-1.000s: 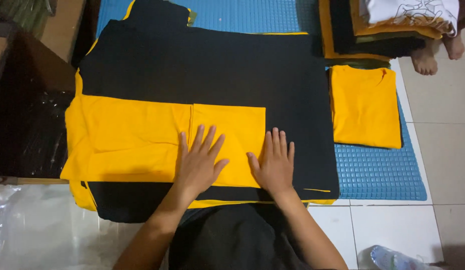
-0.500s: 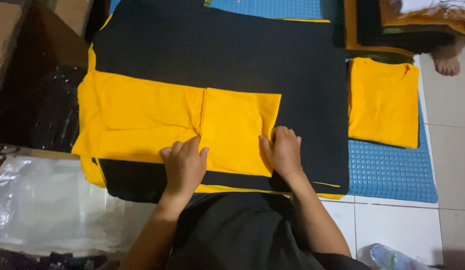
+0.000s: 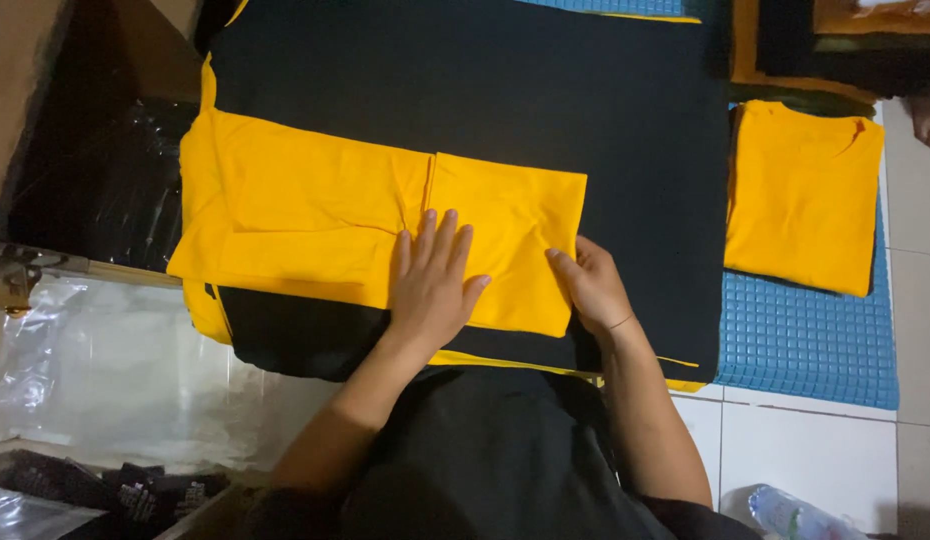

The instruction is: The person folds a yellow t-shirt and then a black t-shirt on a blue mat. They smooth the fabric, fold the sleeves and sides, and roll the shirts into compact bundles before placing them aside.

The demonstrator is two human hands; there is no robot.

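Left hand (image 3: pixel 432 285): flat, fingers spread, palm pressing down on the yellow garment (image 3: pixel 385 225); it grips nothing. Right hand (image 3: pixel 591 287): fingers curled at the right edge of the garment's folded panel, apparently pinching that edge (the exact hold under the fingers cannot be told).

Yellow garment: bright yellow fabric, partly folded, lying across a black board (image 3: pixel 505 120) on the floor in front of the person. A squarish folded panel sits on the right part, its left edge meeting a vertical crease near the middle; the longer part runs left and overhangs the board's left edge. Surface mostly smooth, with faint wrinkles by the crease.

Handling note, as a judgement: the fold should come out well if the flat hand keeps the layers from sliding while the other hand draws the edge straight and square with the lower hem.

Nearby: a folded yellow shirt (image 3: pixel 803 195) on a blue mat (image 3: pixel 805 340) to the right; clear plastic bags (image 3: pixel 115 370) at lower left; a plastic bottle (image 3: pixel 800 515) at lower right.
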